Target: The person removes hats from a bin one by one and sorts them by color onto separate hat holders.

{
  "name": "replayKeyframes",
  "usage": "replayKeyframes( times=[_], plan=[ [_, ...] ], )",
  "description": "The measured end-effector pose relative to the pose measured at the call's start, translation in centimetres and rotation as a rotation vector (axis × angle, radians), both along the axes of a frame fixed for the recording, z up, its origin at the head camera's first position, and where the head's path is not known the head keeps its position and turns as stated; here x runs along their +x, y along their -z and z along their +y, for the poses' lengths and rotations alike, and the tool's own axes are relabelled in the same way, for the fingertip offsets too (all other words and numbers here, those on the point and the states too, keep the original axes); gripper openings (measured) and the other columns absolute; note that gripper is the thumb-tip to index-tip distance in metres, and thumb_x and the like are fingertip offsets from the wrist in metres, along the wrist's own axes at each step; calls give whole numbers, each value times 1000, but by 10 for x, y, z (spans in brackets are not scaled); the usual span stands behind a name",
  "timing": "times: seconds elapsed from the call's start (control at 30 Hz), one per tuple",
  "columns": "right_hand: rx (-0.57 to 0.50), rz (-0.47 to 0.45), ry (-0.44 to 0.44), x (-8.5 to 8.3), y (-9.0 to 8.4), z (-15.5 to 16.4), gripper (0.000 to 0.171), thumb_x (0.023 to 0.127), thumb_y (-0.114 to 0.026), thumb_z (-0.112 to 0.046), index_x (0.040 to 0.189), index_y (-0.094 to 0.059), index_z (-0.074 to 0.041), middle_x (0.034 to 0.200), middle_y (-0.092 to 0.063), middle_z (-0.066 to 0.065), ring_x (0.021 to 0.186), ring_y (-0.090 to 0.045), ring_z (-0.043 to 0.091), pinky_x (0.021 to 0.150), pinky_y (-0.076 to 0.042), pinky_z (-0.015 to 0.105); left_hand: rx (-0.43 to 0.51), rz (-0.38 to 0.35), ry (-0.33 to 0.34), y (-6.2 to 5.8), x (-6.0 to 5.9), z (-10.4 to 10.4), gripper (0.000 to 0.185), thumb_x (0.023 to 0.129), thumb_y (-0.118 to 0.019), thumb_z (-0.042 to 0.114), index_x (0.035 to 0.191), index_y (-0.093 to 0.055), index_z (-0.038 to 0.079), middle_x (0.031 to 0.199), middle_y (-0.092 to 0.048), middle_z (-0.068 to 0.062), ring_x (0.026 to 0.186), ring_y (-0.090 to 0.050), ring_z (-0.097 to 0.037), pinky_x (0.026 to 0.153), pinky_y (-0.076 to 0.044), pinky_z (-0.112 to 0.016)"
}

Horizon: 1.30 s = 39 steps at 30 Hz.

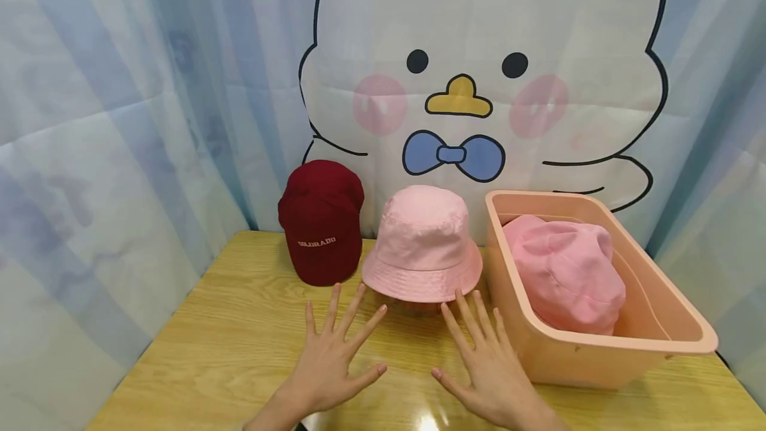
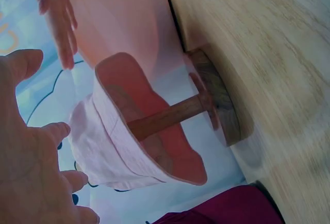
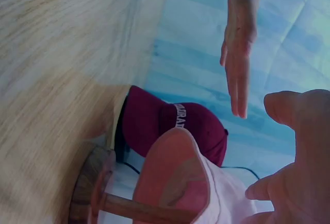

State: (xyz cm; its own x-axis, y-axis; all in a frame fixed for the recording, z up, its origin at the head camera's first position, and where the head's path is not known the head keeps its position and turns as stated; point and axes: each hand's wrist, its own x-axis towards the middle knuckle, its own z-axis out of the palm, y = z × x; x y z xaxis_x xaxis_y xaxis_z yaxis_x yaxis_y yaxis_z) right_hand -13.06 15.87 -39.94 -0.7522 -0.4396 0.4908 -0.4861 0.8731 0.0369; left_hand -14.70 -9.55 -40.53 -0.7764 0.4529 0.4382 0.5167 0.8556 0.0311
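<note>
A pink bucket hat sits on a wooden hat stand whose post and round base show in both wrist views. My left hand hovers over the table in front of the hat, fingers straight and spread, holding nothing. On the other side my right hand is spread the same way, also holding nothing, its fingertips near the hat's brim in the head view. To the left of the bucket hat is a dark red cap lettered "COLORADO". Another pink hat lies inside the bin at right.
The peach plastic bin stands on the right of the wooden table, close beside my right hand. Behind the table hangs a curtain with a white cartoon bird; blue-striped curtain also runs along the left side.
</note>
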Motion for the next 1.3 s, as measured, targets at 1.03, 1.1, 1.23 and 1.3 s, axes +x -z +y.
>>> replayKeyframes(
  times=[1.03,1.1,1.23,1.3],
  plan=[
    [-135,175,-173,-13,-59,55,53,92,-35,-47,130,-47,-11,141,-39,5,134,-26,21,112,-5,24,-1,83,156,-51,-19,0,60,81,-53,52,135,-37,33,145,-31,-3,137,-19,-28,99,-14,-66],
    [-164,200,-181,-15,-62,64,54,93,-32,-48,126,-51,-9,136,-44,8,132,-29,22,112,-8,23,9,90,177,-54,-21,2,58,81,-53,50,135,-38,31,144,-33,-3,136,-22,-27,100,-16,-65],
    [-228,209,-154,-17,-65,85,52,91,-38,-48,124,-53,-10,131,-48,12,132,-30,16,110,-11,16,23,110,221,-58,-27,9,55,83,-53,48,133,-41,29,141,-38,-4,134,-27,-25,101,-19,-62],
    [-255,206,-120,-17,-66,97,47,89,-46,-42,124,-53,-11,132,-48,10,132,-30,12,108,-12,12,33,124,248,-59,-30,13,53,83,-54,46,132,-43,27,138,-41,-4,133,-30,-24,101,-21,-61]
  ],
)
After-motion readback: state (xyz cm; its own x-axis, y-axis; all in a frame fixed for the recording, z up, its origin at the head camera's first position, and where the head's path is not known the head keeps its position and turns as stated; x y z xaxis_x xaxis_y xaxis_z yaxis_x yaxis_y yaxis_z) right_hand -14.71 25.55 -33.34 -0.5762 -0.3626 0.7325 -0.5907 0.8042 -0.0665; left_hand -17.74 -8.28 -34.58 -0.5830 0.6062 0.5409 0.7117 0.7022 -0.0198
